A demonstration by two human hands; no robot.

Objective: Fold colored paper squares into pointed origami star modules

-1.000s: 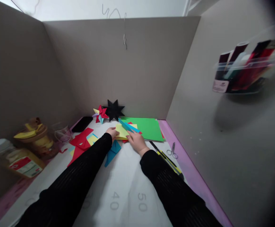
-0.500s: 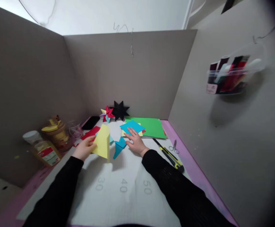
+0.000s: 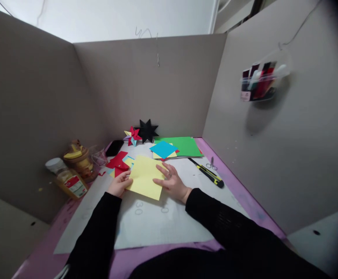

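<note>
A square sheet of yellow paper [image 3: 144, 177] lies in front of me, its lower edge over the white numbered sheet. My left hand [image 3: 120, 183] pinches its left edge, thumb on top. My right hand [image 3: 175, 183] rests on the right side of the paper, fingers spread apart across its surface. Left of the paper is a folded red paper piece [image 3: 119, 162] with light blue and yellow bits beside it. Behind the yellow sheet, a blue square of paper [image 3: 163, 149] sits on a yellow one, over a stack topped by green paper [image 3: 188, 146].
A yellow-black box cutter [image 3: 206, 173] and small scissors [image 3: 212, 164] lie at right. At left stand a glue bottle [image 3: 70, 180], a brown pot [image 3: 80, 161] and a clear cup [image 3: 98, 155]. A phone [image 3: 114, 148], multicoloured paper star [image 3: 132, 136] and black star [image 3: 147, 131] are at the back.
The yellow paper, curled upright in my left hand before, is now spread flatter and nearer the middle. My right hand has moved from the blue square onto it. The view has shifted.
</note>
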